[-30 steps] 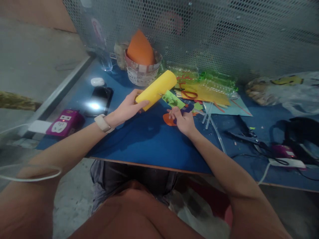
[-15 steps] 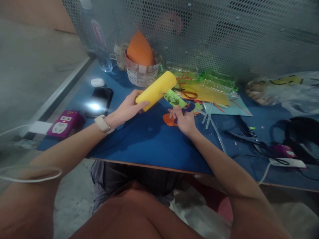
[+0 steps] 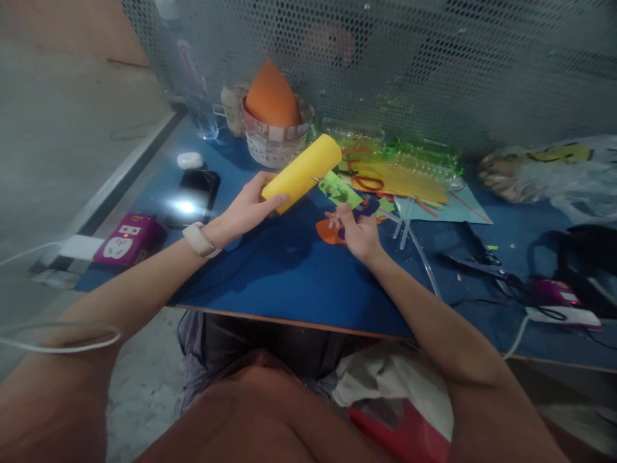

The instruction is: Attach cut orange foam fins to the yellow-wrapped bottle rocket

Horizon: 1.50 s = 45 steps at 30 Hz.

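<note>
My left hand (image 3: 255, 199) is wrapped round the lower end of a yellow paper tube (image 3: 306, 170), thumb along its near side. The tube slants up to the right above the table. My right hand (image 3: 359, 233) grips a green glue gun (image 3: 340, 189) with a dark pattern on its side. Its thin metal tip points left and lies at the tube's right side; whether it touches cannot be made out. Below the right hand, an orange paper piece (image 3: 328, 232) lies on the blue table (image 3: 284, 283).
Behind the hands stands a woven basket (image 3: 274, 148) with an orange cone. Coloured papers (image 3: 414, 183), clear trays and translucent sticks (image 3: 405, 225) lie at right, scissors (image 3: 477, 265) farther over. A phone (image 3: 195, 196), purple socket block (image 3: 128, 239) and bottle (image 3: 205, 116) are left.
Both hands keep nearly the same pose on the yellow tube and the glue gun. The view has shifted slightly, and more of a red item shows below the table edge.
</note>
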Motion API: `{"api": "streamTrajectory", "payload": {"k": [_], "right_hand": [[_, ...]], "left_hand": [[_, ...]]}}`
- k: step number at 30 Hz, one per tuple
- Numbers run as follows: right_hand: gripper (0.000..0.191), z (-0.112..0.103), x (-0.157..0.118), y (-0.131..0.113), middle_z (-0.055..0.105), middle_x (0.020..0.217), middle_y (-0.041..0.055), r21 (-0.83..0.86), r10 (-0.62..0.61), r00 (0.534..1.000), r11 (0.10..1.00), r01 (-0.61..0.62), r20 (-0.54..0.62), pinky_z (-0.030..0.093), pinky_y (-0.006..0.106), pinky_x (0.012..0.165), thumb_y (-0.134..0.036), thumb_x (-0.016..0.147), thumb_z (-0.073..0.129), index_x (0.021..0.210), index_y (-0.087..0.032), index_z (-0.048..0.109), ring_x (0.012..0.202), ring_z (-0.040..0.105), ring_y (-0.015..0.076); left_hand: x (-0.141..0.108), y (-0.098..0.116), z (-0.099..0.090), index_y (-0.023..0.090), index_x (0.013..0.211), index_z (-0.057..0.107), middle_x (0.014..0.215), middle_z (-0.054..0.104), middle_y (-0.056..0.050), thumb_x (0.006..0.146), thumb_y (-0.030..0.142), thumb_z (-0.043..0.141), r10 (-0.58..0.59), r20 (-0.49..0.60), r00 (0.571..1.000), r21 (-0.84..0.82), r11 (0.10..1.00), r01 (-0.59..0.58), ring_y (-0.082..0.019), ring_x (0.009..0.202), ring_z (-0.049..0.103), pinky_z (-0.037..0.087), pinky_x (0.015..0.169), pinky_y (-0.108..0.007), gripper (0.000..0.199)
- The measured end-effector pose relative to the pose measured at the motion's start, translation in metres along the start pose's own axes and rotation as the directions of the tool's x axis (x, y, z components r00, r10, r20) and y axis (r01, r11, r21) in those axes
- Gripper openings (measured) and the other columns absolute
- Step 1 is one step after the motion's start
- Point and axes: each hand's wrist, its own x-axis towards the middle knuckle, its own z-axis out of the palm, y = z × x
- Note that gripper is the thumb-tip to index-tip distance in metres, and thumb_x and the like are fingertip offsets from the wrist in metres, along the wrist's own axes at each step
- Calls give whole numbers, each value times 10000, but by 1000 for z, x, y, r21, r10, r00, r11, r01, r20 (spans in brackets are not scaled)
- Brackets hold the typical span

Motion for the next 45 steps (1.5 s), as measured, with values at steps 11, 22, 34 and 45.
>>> {"api": "streamTrajectory", "payload": {"k": [11,22,34,45], "right_hand": [[822,-3,-3,6,639,646,25,-163,-29,997,986,17,-73,680,492,917,-1034,978,594,630,-291,634,669,676,224],[359,-46,5,-27,625,855,36,-410,-180,982,901,142,-56,547,477,876,-650,1079,760,1010,-318,641,815,623,292],[516,-159,37,2,801,1141,137,-831,205,971,556,-13,122,617,517,905,-77,633,862,1103,-243,729,1025,771,365],[271,-99,19,-43,806,1097,133,-745,145,966,664,67,215,577,472,873,-435,964,820,1141,-234,776,982,759,329]], "left_hand": [[3,-10,1,210,1455,635,1383,764,-137,1029,514,811,66,-3,998,17,998,-66,-213,942,780,663,760,-325,552],[13,-9,-10,175,1423,684,1353,772,-141,973,445,811,66,-41,997,15,998,-65,-216,909,767,684,779,-354,539],[13,-17,-9,208,1454,668,1372,770,-149,988,539,850,130,-23,991,58,990,-129,-278,1035,797,713,817,-385,599],[14,-27,-10,193,1525,646,1472,765,-168,997,561,792,344,7,939,357,876,-324,-378,1279,773,693,1078,-564,660]]}}
